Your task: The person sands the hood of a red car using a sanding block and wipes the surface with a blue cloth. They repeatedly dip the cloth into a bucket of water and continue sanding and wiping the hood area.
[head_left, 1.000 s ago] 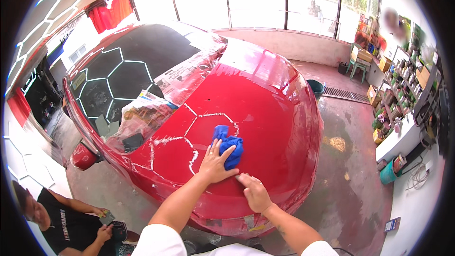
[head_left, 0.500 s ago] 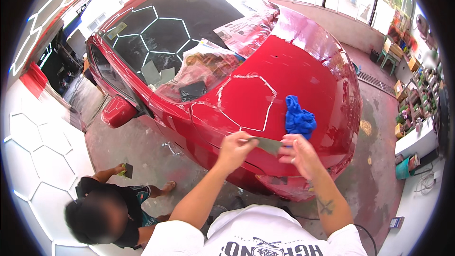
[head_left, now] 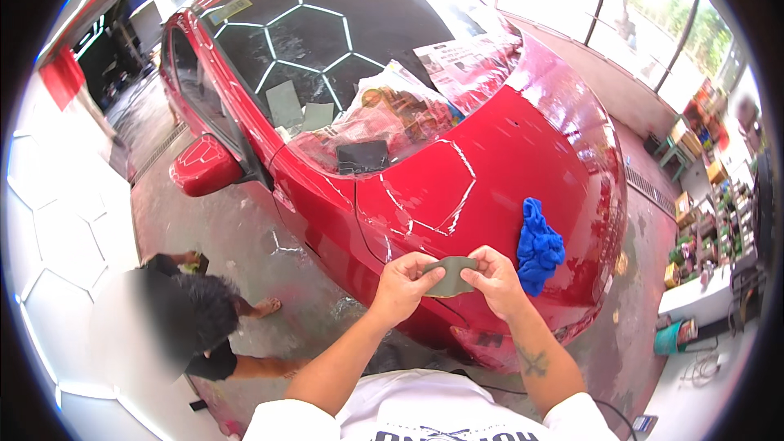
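Between my two hands is a grey-green sheet of sandpaper (head_left: 449, 279), slightly bent, held in front of the car's front fender. My left hand (head_left: 402, 286) pinches its left end between thumb and fingers. Its right end is in the grip of my right hand (head_left: 496, 279). Just beyond lies the glossy red hood (head_left: 490, 155) of a car. A crumpled blue cloth (head_left: 539, 249) rests on the hood, to the right of my right hand.
Newspaper (head_left: 465, 65) and plastic wrap (head_left: 400, 106) cover the windshield's base, with dark sheets (head_left: 362, 157) beside them. A co-worker (head_left: 196, 310) crouches at the left, near the side mirror (head_left: 204, 165). A cluttered shelf (head_left: 719, 233) stands at the right.
My right hand has closed on the sheet's right end, and the sheet now faces me, bent. The view has shifted. The co-worker has leaned toward the car.
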Tool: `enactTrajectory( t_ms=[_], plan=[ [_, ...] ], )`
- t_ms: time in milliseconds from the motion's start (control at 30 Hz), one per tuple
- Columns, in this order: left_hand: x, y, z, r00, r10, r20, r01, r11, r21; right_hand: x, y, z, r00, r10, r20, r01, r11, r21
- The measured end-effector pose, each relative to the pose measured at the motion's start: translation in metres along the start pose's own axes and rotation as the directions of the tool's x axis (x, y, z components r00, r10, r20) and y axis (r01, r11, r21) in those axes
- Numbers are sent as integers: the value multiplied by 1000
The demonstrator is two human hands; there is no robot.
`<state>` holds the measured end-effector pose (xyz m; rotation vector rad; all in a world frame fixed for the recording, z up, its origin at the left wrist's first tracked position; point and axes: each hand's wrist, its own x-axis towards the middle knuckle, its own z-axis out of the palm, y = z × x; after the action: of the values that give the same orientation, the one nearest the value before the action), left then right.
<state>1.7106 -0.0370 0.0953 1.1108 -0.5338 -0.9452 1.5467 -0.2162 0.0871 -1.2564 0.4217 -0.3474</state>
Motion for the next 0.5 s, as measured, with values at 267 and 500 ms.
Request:
enactTrajectory(
  t_ms=[267,500],
  plan=[
    [24,23,-27,1000,0,21,-4,981,193,18,-13,-1,987,87,138,-101,990,96],
    [94,84,-136,648,756,-90,-240,315,918,59,-42,9,981,-170,-99,184,970,159]
  ],
)
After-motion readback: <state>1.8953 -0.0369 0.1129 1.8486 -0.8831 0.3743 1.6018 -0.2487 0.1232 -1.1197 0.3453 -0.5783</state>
